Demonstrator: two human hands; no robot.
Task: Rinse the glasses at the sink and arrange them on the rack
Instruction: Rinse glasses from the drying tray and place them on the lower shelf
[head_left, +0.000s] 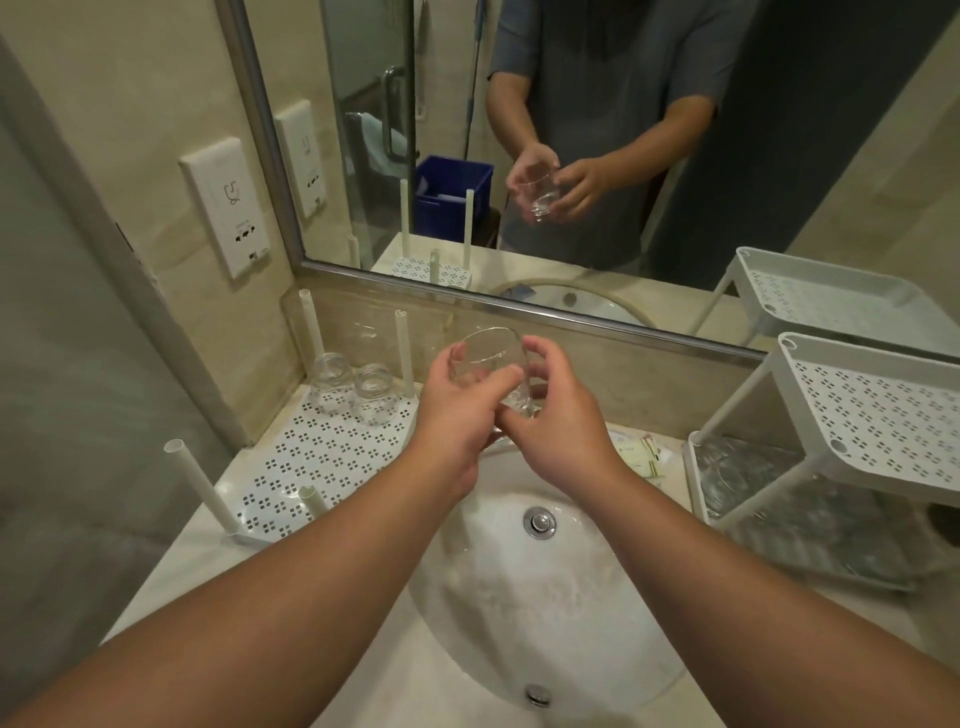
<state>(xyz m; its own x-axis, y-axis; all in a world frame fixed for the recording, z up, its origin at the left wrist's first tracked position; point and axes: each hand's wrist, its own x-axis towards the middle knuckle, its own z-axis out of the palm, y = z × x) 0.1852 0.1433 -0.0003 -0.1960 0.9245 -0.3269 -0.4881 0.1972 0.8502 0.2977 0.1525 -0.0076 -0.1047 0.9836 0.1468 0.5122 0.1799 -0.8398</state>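
Note:
I hold a clear drinking glass (493, 358) above the far rim of the white sink (545, 587). My left hand (457, 415) grips its side, thumb across the front. My right hand (556, 421) curls round its base and right side. The glass tilts, its mouth toward the mirror. Two clear glasses (353, 387) stand upside down at the back of the white perforated rack (311, 467) left of the sink. The tap is hidden behind my hands.
Four white posts rise from the left rack's corners. On the right stands a white two-tier shelf (878, 415) with several glass items (779, 499) on its lower tier. A mirror (571, 130) spans the wall; sachets (644, 454) lie on the counter.

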